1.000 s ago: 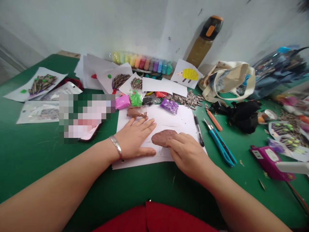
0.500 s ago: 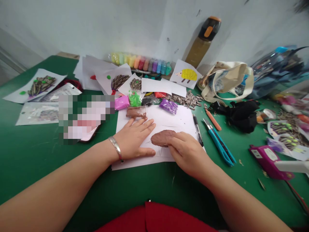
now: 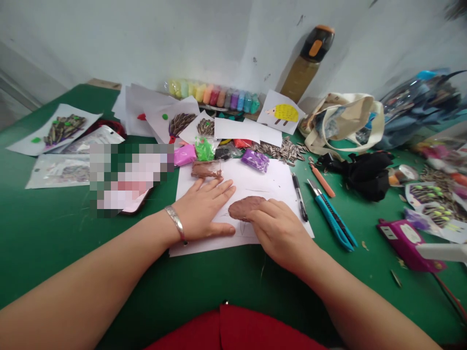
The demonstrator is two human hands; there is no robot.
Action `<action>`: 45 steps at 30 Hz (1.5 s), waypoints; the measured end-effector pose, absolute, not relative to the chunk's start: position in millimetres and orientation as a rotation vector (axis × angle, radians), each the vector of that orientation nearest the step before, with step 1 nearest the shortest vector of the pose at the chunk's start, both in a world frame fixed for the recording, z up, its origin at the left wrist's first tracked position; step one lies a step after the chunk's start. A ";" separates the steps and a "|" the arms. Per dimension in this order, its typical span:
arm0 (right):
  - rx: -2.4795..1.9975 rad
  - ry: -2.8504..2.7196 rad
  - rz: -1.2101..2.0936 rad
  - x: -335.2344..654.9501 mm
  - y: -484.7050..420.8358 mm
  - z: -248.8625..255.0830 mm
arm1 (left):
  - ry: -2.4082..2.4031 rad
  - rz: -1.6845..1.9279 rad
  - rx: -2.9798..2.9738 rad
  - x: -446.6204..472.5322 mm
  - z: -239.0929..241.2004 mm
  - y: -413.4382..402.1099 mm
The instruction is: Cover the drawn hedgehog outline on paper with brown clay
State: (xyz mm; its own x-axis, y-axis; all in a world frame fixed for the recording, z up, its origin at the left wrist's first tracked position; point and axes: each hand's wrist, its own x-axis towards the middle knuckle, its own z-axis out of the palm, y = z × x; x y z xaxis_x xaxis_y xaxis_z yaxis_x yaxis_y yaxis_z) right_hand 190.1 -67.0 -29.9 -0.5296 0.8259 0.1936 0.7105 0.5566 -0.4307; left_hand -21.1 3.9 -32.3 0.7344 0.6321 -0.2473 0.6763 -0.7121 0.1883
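My left hand [image 3: 204, 209] lies flat on the white paper [image 3: 233, 184], fingers spread, with a bracelet at the wrist. Its fingertips reach close to a bag of brown clay [image 3: 206, 169]. An oval of brown modelling clay [image 3: 242, 208] is flattened on the paper over pencil lines. My right hand [image 3: 282, 228] is closed, its curled fingers pressing at the clay's right edge; the fingertips are partly hidden. Several small clay packets surround the sheet's top, among them a purple packet [image 3: 255, 160], a green packet [image 3: 204, 148] and a pink packet [image 3: 185, 155].
To the right lie a pen [image 3: 299, 197], a blue utility knife [image 3: 332, 216] and an orange tool [image 3: 322, 180]. Sunflower seeds [image 3: 290, 149] are heaped behind. A phone [image 3: 131, 182] rests at left. A bottle [image 3: 308, 63] and a tote bag [image 3: 343, 121] stand near the wall.
My right hand has shifted very slightly left and down along the clay's edge. My left hand stays in place on the paper.
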 end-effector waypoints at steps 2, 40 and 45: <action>-1.252 -2.436 0.420 190.3 -67.3 -31.4 | 1.030 -0.243 2.670 -21.1 -32.6 3.7; -1.270 -2.424 0.420 189.3 -66.6 -31.1 | 1.038 -0.238 2.671 -21.7 -33.0 3.8; -1.224 -2.430 0.409 192.6 -65.1 -29.9 | 1.029 -0.239 2.668 -20.8 -33.1 3.9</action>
